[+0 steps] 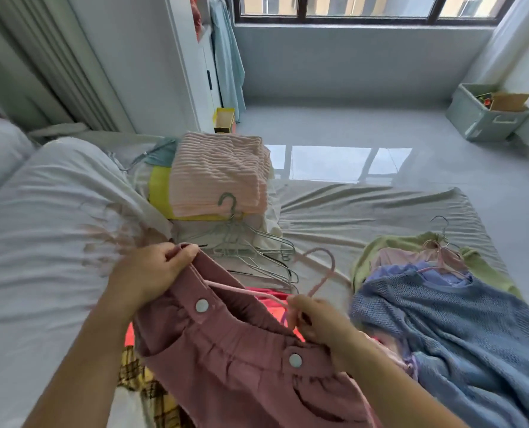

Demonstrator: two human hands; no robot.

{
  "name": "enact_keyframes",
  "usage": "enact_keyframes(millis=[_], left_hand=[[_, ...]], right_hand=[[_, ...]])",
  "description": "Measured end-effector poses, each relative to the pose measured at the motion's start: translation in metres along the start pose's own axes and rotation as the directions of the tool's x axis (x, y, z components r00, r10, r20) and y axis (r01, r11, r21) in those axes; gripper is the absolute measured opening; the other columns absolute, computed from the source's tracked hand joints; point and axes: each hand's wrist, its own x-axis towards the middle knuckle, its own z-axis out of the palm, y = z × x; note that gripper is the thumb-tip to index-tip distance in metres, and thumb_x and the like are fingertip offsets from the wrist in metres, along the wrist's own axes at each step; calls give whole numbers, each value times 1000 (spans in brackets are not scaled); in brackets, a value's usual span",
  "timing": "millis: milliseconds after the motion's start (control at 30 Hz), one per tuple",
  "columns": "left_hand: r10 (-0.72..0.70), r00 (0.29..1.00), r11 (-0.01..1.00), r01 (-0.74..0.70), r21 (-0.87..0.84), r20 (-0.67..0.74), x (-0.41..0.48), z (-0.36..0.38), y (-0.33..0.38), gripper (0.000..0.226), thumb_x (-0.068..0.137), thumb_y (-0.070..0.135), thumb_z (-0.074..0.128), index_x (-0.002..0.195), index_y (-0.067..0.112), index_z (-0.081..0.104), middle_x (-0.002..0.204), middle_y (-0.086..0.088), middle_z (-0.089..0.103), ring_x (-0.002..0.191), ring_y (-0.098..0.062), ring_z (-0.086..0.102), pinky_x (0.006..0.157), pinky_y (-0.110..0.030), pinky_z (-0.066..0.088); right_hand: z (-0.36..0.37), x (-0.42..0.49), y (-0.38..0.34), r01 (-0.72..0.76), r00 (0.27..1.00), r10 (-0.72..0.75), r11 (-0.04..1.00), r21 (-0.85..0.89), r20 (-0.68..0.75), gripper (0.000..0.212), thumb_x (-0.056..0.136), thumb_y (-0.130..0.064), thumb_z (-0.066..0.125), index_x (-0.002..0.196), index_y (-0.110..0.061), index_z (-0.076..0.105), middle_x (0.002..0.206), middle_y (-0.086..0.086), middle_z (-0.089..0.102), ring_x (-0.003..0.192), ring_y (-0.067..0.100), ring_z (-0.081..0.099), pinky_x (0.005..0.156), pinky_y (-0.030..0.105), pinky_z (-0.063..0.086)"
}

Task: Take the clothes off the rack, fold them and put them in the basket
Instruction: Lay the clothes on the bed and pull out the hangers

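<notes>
A dusty-pink garment (232,366) with an elastic waistband and two pale snap buttons lies in front of me on the bed. My left hand (152,273) grips the left end of its waistband. My right hand (315,319) holds the pink hanger (321,273) at its neck, where the hanger runs inside the waistband. A folded stack, with a pink ribbed piece (216,174) on top, sits beyond on the bed. No basket or rack can be made out.
Several empty wire hangers (250,245) lie between the stack and me. A blue knit top (460,319) and other clothes on hangers lie piled at my right on the grey sheet (365,211). A green storage box (485,115) stands on the floor by the window.
</notes>
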Motion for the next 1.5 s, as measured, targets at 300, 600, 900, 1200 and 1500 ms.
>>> enact_keyframes(millis=[300,600,900,1200,1500], left_hand=[[-189,977,934,209,-288,97,7,107,-68,79,61,75,36,90,10,68,103,-12,59,109,-31,51,94,-35,38],[-271,961,819,263,-511,61,10,127,-95,31,83,19,69,99,-8,69,114,-20,63,111,-31,56,96,-36,40],[-370,869,522,488,-700,329,-5,142,-128,11,88,11,61,79,12,67,72,-7,67,80,-26,61,68,-30,50],[-15,878,947,166,-275,479,-3,177,-75,24,84,53,48,76,32,53,85,5,60,94,-16,53,83,-28,33],[-97,848,989,21,149,521,-5,192,-84,26,88,32,53,110,20,60,115,-2,62,113,-22,55,103,-41,37]], right_hand=[[24,25,24,5,999,4,975,-224,39,31,94,-19,53,68,-14,70,53,-5,57,46,4,47,48,14,36],[18,24,42,-77,995,65,986,-149,-79,36,95,-15,53,60,-11,63,45,-6,39,39,4,32,40,14,24],[-13,28,45,-99,957,158,966,239,-244,40,90,-6,50,52,-11,57,45,3,30,33,7,25,35,17,19],[-18,66,-6,183,977,-125,907,380,-174,33,98,-14,37,69,-7,50,44,-7,29,39,5,24,38,15,22],[-12,85,-62,477,870,-278,685,551,-407,45,100,-18,36,61,-15,58,44,-8,29,38,4,23,38,15,18]])
